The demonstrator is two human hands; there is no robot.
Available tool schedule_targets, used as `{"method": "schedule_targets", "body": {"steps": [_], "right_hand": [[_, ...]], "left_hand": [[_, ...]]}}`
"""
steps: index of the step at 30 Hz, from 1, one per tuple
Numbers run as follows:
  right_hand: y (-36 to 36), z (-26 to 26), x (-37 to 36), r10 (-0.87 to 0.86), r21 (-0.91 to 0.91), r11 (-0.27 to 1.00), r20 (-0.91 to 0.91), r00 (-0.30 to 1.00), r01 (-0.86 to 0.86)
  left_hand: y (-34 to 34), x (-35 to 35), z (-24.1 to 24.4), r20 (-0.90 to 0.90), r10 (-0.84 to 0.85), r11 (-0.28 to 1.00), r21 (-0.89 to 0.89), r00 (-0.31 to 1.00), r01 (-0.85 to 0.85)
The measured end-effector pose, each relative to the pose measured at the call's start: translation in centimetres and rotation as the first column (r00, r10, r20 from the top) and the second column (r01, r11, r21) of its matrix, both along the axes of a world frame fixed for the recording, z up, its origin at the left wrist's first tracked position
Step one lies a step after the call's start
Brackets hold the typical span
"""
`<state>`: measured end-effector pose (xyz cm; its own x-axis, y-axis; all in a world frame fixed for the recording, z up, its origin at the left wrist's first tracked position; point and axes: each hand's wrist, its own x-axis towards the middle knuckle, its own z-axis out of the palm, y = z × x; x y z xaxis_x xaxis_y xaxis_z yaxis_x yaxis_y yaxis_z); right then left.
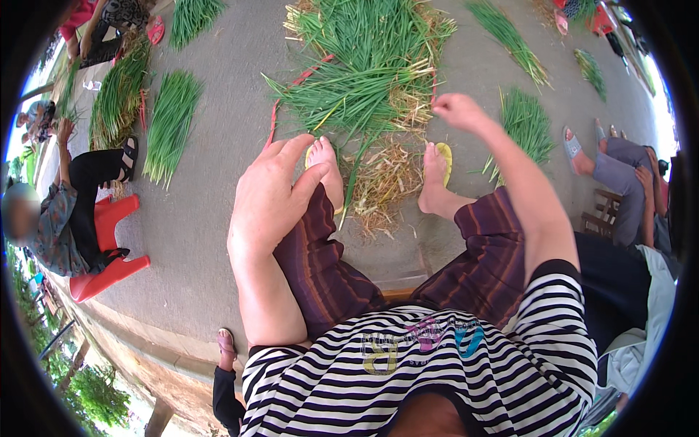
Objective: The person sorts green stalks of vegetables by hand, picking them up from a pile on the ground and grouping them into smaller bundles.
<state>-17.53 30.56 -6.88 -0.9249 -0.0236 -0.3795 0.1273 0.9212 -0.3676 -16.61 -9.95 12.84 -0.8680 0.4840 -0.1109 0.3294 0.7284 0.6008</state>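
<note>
My left hand (273, 191) is raised above my left knee, its back to the camera, near the lower end of a red strap (274, 117); whether it grips the strap is hidden. My right hand (461, 111) has its fingers curled at the end of another red strap (434, 87), which it appears to pinch. Between the straps, beyond my feet, lies a big heap of long green stalks (371, 33), with a looser bunch (349, 98) across its near side. Dry straw-like leaves (385, 185) are strewn between my yellow slippers.
Further green bundles lie on the pavement at left (173, 123) and right (524, 125). A person sits by a red plastic stool (112, 224) at the left, handling stalks. At the right, a seated person's legs (622, 164) show near a wooden chair (600, 213). A sandalled foot (226, 347) is behind me.
</note>
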Motion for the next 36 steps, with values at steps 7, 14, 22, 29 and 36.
{"method": "schedule_targets", "body": {"steps": [7,14,22,29,36], "right_hand": [[-17.1,-13.9,6.3,0.230,-0.117,0.970,0.161,0.960,-0.213],[-22.3,-15.8,6.7,0.414,0.125,0.877,0.296,0.861,-0.464],[-21.6,-14.0,6.2,0.467,0.174,0.815,0.366,0.805,-0.552],[-15.8,-2.6,4.9,0.501,0.092,0.814,0.388,0.774,-0.573],[-10.1,8.8,4.7,0.359,-0.084,0.933,0.164,0.919,-0.350]], "left_hand": [[0.1,-0.1,1.5,0.076,-0.065,0.995,-0.067,0.995,0.070],[-0.7,-0.5,2.0,0.058,-0.073,0.997,0.040,0.996,0.071],[-2.7,-0.8,1.3,0.079,-0.041,0.999,0.022,0.996,0.039],[-2.7,-0.4,-0.5,0.004,-0.026,0.998,0.066,1.000,0.025],[0.4,-0.5,-2.1,0.124,-0.080,0.981,-0.164,0.989,0.100]]}}
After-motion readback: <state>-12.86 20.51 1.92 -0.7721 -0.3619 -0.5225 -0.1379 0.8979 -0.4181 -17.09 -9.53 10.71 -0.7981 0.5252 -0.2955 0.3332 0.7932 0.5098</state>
